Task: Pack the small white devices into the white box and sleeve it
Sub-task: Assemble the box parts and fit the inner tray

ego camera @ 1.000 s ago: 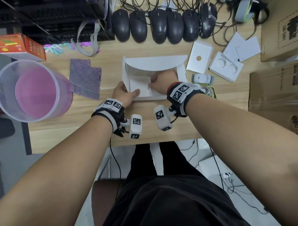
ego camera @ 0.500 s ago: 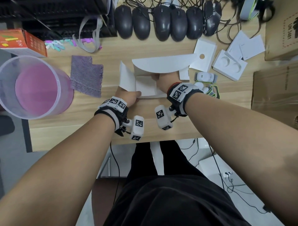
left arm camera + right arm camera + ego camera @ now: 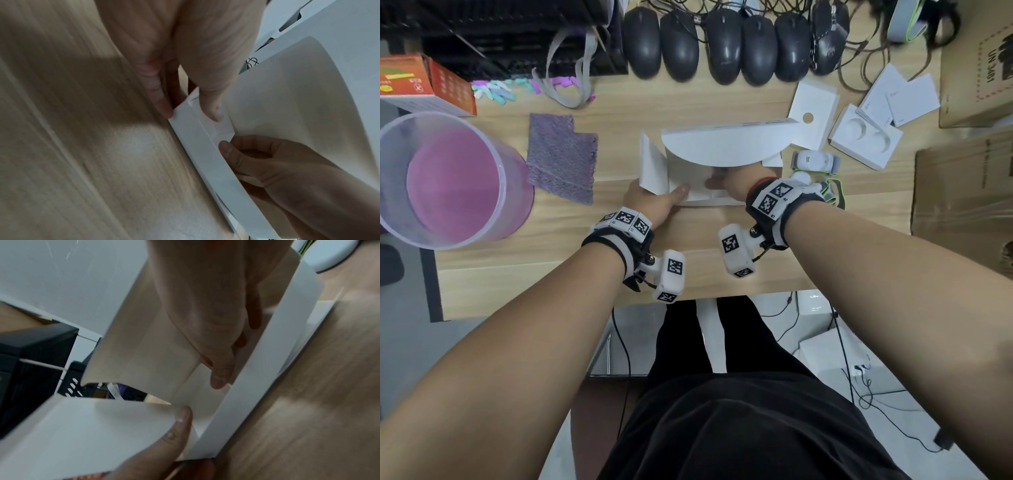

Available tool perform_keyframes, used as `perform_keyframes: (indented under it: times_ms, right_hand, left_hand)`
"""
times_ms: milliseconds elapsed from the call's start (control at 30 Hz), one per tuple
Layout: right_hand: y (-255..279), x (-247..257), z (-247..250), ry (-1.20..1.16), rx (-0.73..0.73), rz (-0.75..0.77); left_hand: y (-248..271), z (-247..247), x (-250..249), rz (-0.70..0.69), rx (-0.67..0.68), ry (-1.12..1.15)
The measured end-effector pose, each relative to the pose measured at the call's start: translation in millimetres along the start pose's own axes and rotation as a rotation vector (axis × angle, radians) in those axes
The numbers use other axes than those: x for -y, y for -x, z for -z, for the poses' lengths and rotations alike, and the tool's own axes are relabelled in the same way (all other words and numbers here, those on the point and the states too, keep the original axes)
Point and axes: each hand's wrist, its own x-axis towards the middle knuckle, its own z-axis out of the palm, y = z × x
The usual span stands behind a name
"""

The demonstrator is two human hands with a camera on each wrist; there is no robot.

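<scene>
The white box (image 3: pixel 709 202) lies open mid-desk, its curved lid (image 3: pixel 722 147) arching over the inside and its left flap (image 3: pixel 652 168) standing up. My left hand (image 3: pixel 671 195) pinches the front-left corner of the front wall (image 3: pixel 205 154), thumb inside and fingers (image 3: pixel 162 104) outside. My right hand (image 3: pixel 722 180) reaches under the lid, its straight fingers (image 3: pixel 218 369) pressing on the inner panel. One small white device (image 3: pixel 813 161) lies just right of the box. A rounder one (image 3: pixel 801 176) sits half hidden behind my right wrist.
A white insert tray (image 3: pixel 866 137) with two round recesses, a card with a hole (image 3: pixel 813 106) and leaflets (image 3: pixel 900 96) lie at the right. Several black mice (image 3: pixel 722 44) line the back. A purple cloth (image 3: pixel 561 161) and a clear tub (image 3: pixel 448 178) stand left, cardboard boxes (image 3: pixel 962 185) right.
The lid has swung forward over the box and now covers my right fingers. The left flap has lifted upright. Both hands stayed at the box's front edge.
</scene>
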Motion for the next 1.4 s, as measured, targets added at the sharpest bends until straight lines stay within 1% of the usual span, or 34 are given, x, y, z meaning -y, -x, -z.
perform_keyframes:
  times_ms: [67,100,133,200,233,267,333,400,433,500,533,567,633,700,800,867,967,1067,1133,1267,1367,1400]
  right_hand:
    - [-1,1,3,-0.024,0.003,-0.004]
    - [-3,-1,2,-0.068,-0.025,0.009]
    - [0,1,3,-0.099,-0.044,0.037]
    - [1,1,2,-0.089,-0.087,0.097]
    - [-1,0,0,-0.059,-0.103,0.108]
    - [3,-1,0,-0.007,-0.105,0.120]
    - [10,-4,0,0.098,-0.111,0.161]
    - [13,-6,0,0.123,-0.140,0.209]
    - [14,-8,0,0.108,-0.163,0.233]
    - [15,-10,4,0.037,-0.198,0.266]
    - [17,-11,6,-0.005,-0.214,0.298]
    - [17,-11,8,-0.033,-0.226,0.319]
    - [19,-15,12,-0.052,-0.225,0.355]
    - [23,-21,17,-0.008,-0.183,0.368]
    - [32,-29,24,0.204,-0.169,0.367]
    - [36,-32,27,0.265,-0.214,0.343]
    - [43,-30,38,0.279,-0.273,0.357]
    - [46,-28,56,0.161,-0.269,0.393]
    - [46,-28,66,0.095,-0.243,0.405]
    - [40,-31,70,0.054,-0.193,0.391]
    - [37,-35,66,0.054,-0.180,0.389]
    - [38,-37,64,0.060,-0.178,0.390]
  left_hand:
    - [2,2,-2,-0.081,-0.005,-0.027]
    - [4,3,-4,-0.089,-0.023,-0.020]
    - [8,6,-9,-0.086,-0.059,-0.005]
    - [15,12,-18,-0.020,-0.140,0.033]
    - [18,17,-23,0.028,-0.149,0.050]
    - [22,23,-28,0.047,-0.153,0.047]
    - [29,32,-38,0.016,-0.155,0.058]
    - [32,36,-47,-0.033,-0.147,0.154]
    - [33,35,-53,-0.055,-0.140,0.237]
    - [37,29,-64,-0.097,-0.104,0.382]
    - [37,24,-67,-0.119,-0.096,0.384]
    - [35,20,-68,-0.143,-0.107,0.344]
    - [33,15,-68,-0.207,-0.182,0.219]
    - [25,12,-63,-0.323,-0.247,0.045]
    - [20,11,-59,-0.445,-0.227,-0.199]
    - [17,11,-58,-0.495,-0.219,-0.299]
    - [15,13,-62,-0.535,-0.192,-0.458]
    - [14,13,-68,-0.595,-0.190,-0.674]
    - [12,13,-71,-0.593,-0.193,-0.713]
    - [7,12,-73,-0.603,-0.182,-0.718]
    - [6,12,-71,-0.664,-0.110,-0.853]
    - [6,11,-70,-0.678,-0.105,-0.898]
